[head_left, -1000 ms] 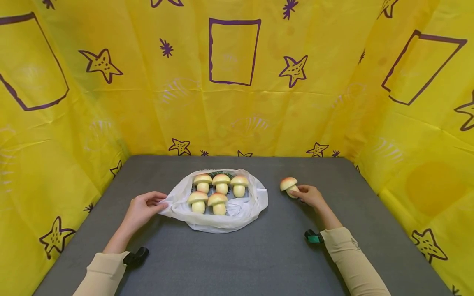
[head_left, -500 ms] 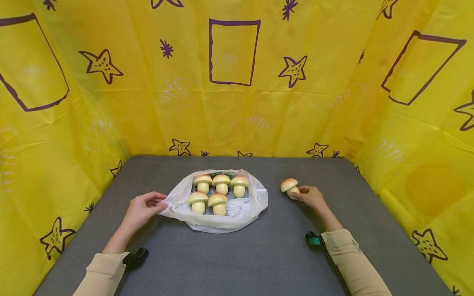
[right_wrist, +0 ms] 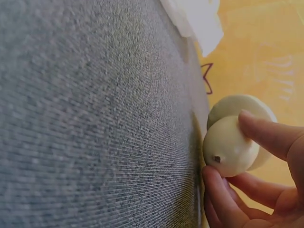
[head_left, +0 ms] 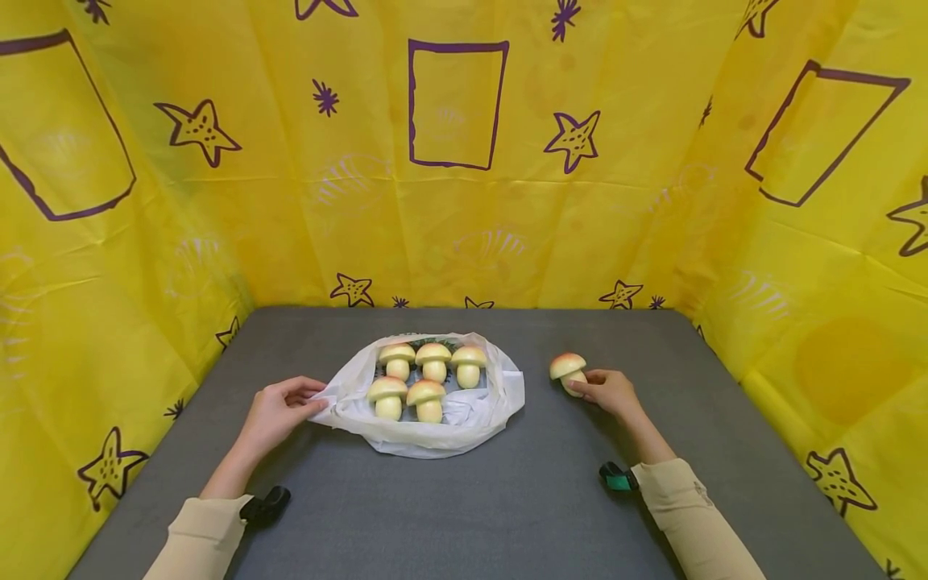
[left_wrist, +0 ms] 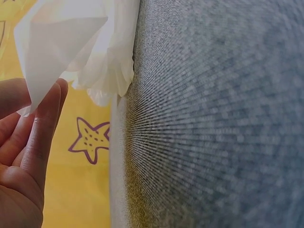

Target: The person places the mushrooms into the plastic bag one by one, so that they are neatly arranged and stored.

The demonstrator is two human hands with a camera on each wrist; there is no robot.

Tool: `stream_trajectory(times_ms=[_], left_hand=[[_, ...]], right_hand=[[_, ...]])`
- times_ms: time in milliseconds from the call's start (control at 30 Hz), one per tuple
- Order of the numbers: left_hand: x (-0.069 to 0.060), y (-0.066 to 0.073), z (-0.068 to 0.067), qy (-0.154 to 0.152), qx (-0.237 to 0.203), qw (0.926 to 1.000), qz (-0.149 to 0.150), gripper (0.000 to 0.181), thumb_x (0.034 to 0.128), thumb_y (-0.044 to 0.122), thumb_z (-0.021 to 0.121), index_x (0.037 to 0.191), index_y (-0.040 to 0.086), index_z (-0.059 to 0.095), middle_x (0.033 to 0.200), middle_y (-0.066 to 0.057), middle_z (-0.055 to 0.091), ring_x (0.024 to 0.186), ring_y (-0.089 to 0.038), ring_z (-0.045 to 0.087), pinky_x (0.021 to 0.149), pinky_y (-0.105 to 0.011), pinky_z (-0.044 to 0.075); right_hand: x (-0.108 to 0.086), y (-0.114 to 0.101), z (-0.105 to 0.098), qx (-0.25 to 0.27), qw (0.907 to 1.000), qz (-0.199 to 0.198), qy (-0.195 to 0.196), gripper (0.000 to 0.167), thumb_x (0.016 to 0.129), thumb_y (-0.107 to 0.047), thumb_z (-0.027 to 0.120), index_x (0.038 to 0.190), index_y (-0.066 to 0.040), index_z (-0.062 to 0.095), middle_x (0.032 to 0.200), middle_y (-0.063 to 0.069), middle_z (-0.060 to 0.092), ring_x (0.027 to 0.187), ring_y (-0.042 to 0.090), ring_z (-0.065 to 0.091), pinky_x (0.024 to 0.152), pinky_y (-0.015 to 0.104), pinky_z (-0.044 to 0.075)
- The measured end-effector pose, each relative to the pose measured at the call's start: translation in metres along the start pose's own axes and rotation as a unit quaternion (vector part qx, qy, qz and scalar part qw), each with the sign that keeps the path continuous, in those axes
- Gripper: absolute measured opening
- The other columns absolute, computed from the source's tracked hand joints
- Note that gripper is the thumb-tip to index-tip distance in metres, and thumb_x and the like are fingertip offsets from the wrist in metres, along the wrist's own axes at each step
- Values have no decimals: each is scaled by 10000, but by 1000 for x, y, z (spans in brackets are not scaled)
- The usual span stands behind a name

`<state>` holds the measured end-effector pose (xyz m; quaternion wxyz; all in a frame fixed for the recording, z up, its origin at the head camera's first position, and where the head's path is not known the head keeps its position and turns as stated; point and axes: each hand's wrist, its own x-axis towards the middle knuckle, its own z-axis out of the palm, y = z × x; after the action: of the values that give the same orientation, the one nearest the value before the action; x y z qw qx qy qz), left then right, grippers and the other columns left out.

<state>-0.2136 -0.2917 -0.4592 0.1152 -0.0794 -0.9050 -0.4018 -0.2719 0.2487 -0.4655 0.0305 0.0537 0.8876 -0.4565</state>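
Observation:
A white plastic bag point(head_left: 420, 437) lies spread on the table, its mouth facing up. Several toy mushrooms point(head_left: 433, 362) with cream stems and reddish-yellow caps rest inside it in two rows. My left hand point(head_left: 279, 411) pinches the bag's left corner between thumb and fingers; the left wrist view shows the pulled-up plastic point(left_wrist: 61, 47) between them. To the right of the bag, my right hand point(head_left: 611, 392) holds one mushroom point(head_left: 568, 368) by its stem, cap tilted to the upper left. In the right wrist view the stem's round base point(right_wrist: 230, 147) sits between thumb and fingers.
The grey table point(head_left: 464, 515) runs back to a yellow curtain point(head_left: 464, 234) with purple stars and frames, which also closes off both sides. A dark strap device point(head_left: 267, 506) is on the left wrist, another with a green patch point(head_left: 619, 479) on the right.
The right hand and its mushroom have shifted slightly toward the person. The left hand, the bag and the mushrooms in it stay where they were.

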Motion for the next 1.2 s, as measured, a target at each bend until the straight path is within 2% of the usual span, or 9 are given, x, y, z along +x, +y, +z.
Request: stream_trajectory(times_ms=[300,467,667,967,1200], left_hand=[[-1,1,-1,7,12,10000,-24,242,812,261,755,997,114,704,925,-66,697,713,-54,593,640,-177,511],[-1,2,-1,-17,-7,9999,-119,254,811,271,755,1000,110,704,935,-77,696,721,-63,593,645,-179,511],[-2,3,0,6,-49,9999,-159,257,809,253,758,1001,91,705,933,-94,696,718,-61,590,640,-176,507],[-2,2,1,22,-67,10000,-48,259,797,247,769,996,93,708,928,-91,701,718,-49,590,641,-165,502],[-1,1,2,76,7,10000,-40,239,799,230,769,989,98,709,896,-81,707,713,-41,594,634,-168,498]], right_hand=[[-9,-3,-1,288,9995,-48,-142,533,808,-338,748,1132,68,633,1005,142,702,744,70,658,675,217,528],[-14,-7,0,214,9997,-24,-76,533,800,-367,747,1115,50,645,918,71,714,718,59,651,641,196,504],[-22,-14,3,74,9999,-86,6,496,800,-359,749,1081,40,661,895,76,717,709,80,659,614,187,493],[-35,-27,8,68,9991,-397,-129,457,810,-322,746,1074,42,664,948,145,715,769,203,701,677,275,540],[-41,-37,9,-2,9983,-563,-143,464,803,-319,752,1081,43,663,972,171,712,794,253,702,650,234,522]])
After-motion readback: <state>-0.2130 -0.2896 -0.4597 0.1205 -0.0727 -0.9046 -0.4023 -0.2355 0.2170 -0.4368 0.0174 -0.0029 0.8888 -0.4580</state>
